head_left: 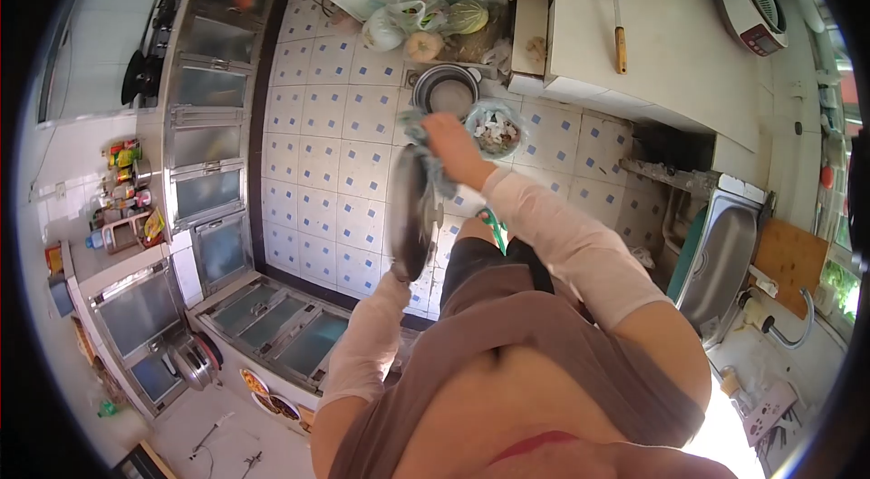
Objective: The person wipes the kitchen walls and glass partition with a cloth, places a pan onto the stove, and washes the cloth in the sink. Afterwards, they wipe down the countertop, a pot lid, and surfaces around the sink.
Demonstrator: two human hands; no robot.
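My left hand [399, 274] grips the lower rim of a round metal pot lid [412, 216], held on edge over the floor. A small handle shows on the lid's right side. My right hand [450, 145], slightly blurred, is closed on a grey-blue cloth [443, 182] at the lid's upper edge. Part of the cloth hangs beside the lid, and another part sticks out to the left of the fingers. Just beyond my right hand, a metal pot [420, 96] stands on the floor. Beside it is a bin [519, 145] lined with a plastic bag and holding scraps.
Bagged vegetables and a pumpkin [424, 47] lie by the far wall. A ladle [618, 26] rests across stacked plates on the counter [671, 71]. The sink [720, 252] is at my right, with a cutting board [787, 257] behind it. Glass-fronted cabinets [210, 144] line the left side.
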